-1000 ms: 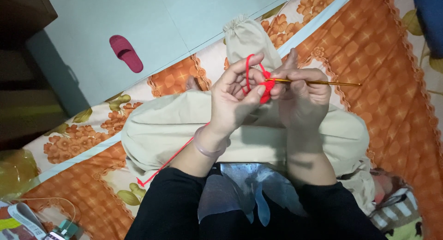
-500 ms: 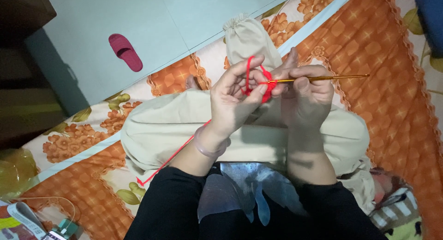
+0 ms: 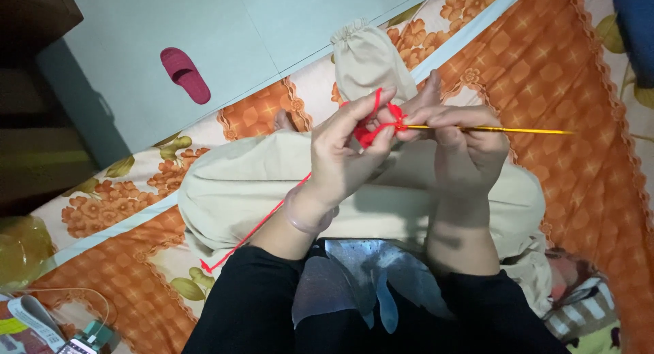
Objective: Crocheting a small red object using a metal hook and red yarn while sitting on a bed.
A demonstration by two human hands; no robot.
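A small piece of red crochet work (image 3: 371, 128) is pinched between the thumb and fingers of the left hand (image 3: 344, 156), which is raised above the lap with its index finger stretched upward; a strand of red yarn (image 3: 262, 221) is looped over that finger, and from the hand it is led down along the left wrist to the patterned cloth below, where its end is seen near the black sleeve. On that wrist a translucent band (image 3: 306, 214) is worn. A thin golden crochet hook (image 3: 490, 129) is gripped in the right hand (image 3: 466, 150), whose fingers are curled closed around the near end of the shaft; the hook is held almost level, its tip buried in the red piece and its long tail pointed out to the right. The two hands are held close together, all but touching at the red work. Beneath them, crossed legs in pale beige trousers (image 3: 238, 190) are seen, with a bare foot (image 3: 429, 95) just behind the hands. An orange and cream floral bedcover (image 3: 565, 75) is spread under the person, and a dark pink slipper (image 3: 184, 73) is left well apart on the pale floor (image 3: 259, 27) to the upper left
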